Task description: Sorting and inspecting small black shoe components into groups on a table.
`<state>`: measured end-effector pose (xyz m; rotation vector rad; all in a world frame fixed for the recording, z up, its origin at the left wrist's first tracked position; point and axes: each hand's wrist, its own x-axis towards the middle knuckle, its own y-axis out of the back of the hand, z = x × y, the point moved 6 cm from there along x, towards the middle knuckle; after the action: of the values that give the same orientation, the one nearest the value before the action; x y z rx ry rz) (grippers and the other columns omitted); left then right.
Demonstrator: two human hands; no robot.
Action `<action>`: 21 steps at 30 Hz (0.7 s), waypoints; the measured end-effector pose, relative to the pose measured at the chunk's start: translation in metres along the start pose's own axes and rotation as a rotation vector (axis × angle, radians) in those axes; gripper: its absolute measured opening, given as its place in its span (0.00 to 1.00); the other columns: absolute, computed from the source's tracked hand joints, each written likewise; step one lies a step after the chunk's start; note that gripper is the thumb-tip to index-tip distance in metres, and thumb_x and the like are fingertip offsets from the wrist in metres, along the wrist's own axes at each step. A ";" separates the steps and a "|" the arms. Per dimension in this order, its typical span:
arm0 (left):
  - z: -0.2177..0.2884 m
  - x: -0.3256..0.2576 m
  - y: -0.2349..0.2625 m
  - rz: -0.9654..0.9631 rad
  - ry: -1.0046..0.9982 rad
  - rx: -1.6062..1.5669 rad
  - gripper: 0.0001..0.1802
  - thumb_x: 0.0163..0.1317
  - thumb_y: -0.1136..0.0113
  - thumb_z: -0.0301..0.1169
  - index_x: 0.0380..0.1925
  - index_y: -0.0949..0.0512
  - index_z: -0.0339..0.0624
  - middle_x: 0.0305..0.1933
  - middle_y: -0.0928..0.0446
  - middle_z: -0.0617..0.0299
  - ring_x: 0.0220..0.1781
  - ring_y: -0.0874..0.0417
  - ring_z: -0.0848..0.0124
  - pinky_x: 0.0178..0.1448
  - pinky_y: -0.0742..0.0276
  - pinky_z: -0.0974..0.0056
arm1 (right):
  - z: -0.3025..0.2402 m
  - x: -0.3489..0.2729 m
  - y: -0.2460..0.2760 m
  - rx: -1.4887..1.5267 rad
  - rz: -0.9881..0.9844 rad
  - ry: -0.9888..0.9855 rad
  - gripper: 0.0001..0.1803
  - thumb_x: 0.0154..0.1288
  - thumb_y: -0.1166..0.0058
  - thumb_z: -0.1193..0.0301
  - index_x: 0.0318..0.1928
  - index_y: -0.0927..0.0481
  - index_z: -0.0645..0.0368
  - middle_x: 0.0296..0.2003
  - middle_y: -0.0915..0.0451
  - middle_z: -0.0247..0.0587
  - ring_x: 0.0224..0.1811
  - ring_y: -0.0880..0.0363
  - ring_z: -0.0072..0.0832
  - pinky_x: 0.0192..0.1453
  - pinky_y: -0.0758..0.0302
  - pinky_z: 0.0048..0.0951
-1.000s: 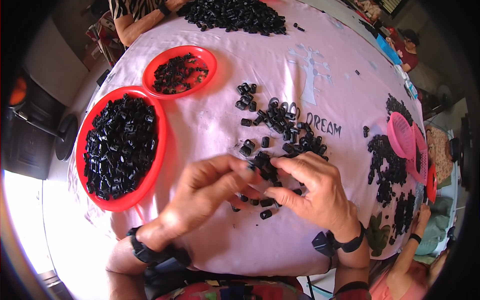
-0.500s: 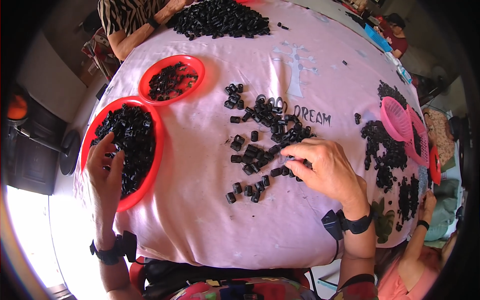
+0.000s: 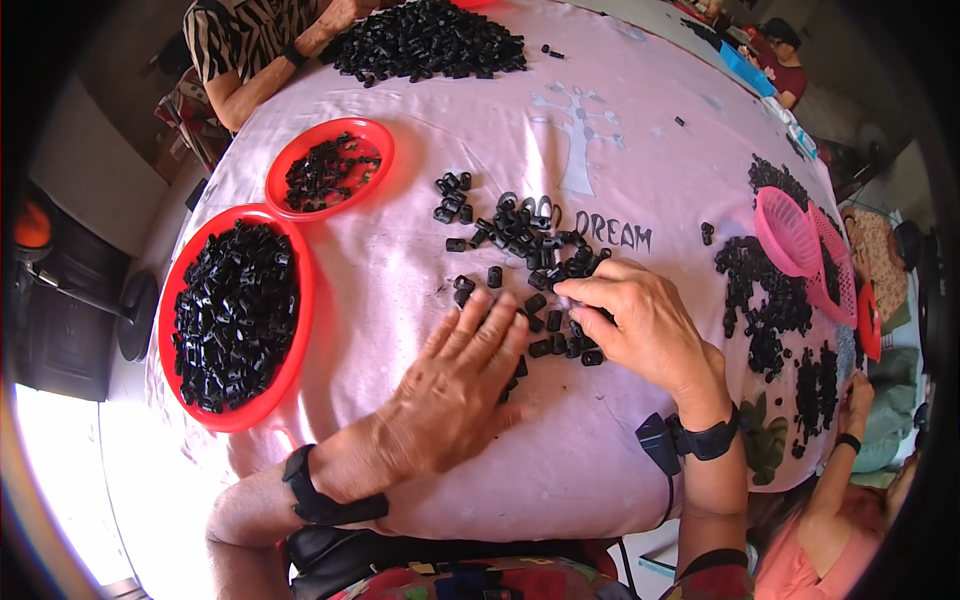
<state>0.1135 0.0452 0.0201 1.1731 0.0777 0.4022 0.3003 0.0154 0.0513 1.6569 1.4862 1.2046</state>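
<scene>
My left hand [image 3: 452, 385] lies palm down over the near left part of a loose spread of small black plastic pieces [image 3: 520, 235], its fingers stretched out and covering some of them. My right hand [image 3: 640, 322] is at the right side of the same spread, with thumb and forefinger pinched together. What sits in that pinch is too small to make out. A large red bowl [image 3: 307, 300] at the left is heaped with black pieces [image 3: 235, 310] of a similar kind.
A smaller red dish [image 3: 282, 160] with black bits stands behind the large bowl. A big black pile [image 3: 425, 40] lies at the far edge by a person's arm [image 3: 250, 95]. At the right are more black pieces [image 3: 765, 290], a pink basket [image 3: 785, 230] and a co-worker's arm [image 3: 835, 475].
My left hand has left the large red bowl and moved right, onto the loose black pieces. My right hand stays pinched at nearly the same spot. The view has shifted slightly.
</scene>
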 end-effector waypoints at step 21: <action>0.011 -0.031 0.022 -0.025 0.003 -0.174 0.38 0.55 0.27 0.30 0.67 0.28 0.32 0.77 0.37 0.38 0.79 0.36 0.41 0.75 0.34 0.45 | 0.006 0.005 0.010 -0.052 0.189 0.027 0.11 0.62 0.42 0.78 0.45 0.14 0.58 0.34 0.19 0.43 0.40 0.18 0.43 0.46 0.21 0.42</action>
<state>0.0820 0.0325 0.0399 0.9996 0.0586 0.3805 0.3103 0.0194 0.0592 1.7839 1.3252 1.3593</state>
